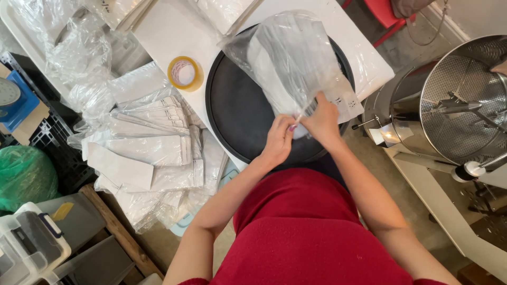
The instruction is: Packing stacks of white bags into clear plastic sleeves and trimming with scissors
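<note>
A clear plastic bag (293,58) stuffed with white flat pouches stands over a round black tray (235,113) on a white table. My left hand (278,140) and my right hand (322,120) are both closed on the bag's lower open end, pinching the plastic together close to my body. The bag's top points away from me and covers part of the tray.
A roll of yellow tape (185,73) lies left of the tray. White pouches in plastic sleeves (150,150) are piled at the left. A perforated metal drum machine (459,100) stands to the right. A green bag (24,177) and plastic bins (31,243) sit lower left.
</note>
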